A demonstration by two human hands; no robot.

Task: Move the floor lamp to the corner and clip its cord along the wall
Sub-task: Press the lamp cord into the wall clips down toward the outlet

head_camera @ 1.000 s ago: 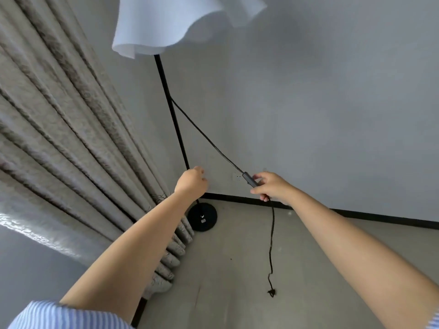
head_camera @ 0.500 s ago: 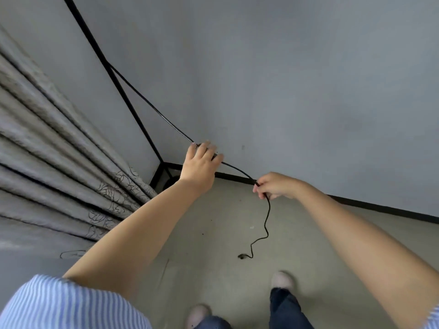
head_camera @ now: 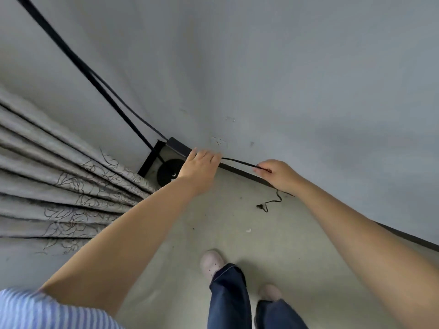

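Evidently, both the left hand (head_camera: 200, 166) and right hand (head_camera: 276, 172) pinched the lamp cord (head_camera: 238, 161); overtightening the span between them risked toppling the lamp.

We see a matt black lamp pole (head_camera: 71, 60) and a round black base (head_camera: 166, 173) with a slight sheen, a thin black cord (head_camera: 240, 161), heavy woven curtains (head_camera: 59, 176) stitched with flowers, a matt grey painted wall (head_camera: 285, 79), and a dull, speckled concrete-like floor (head_camera: 285, 245).
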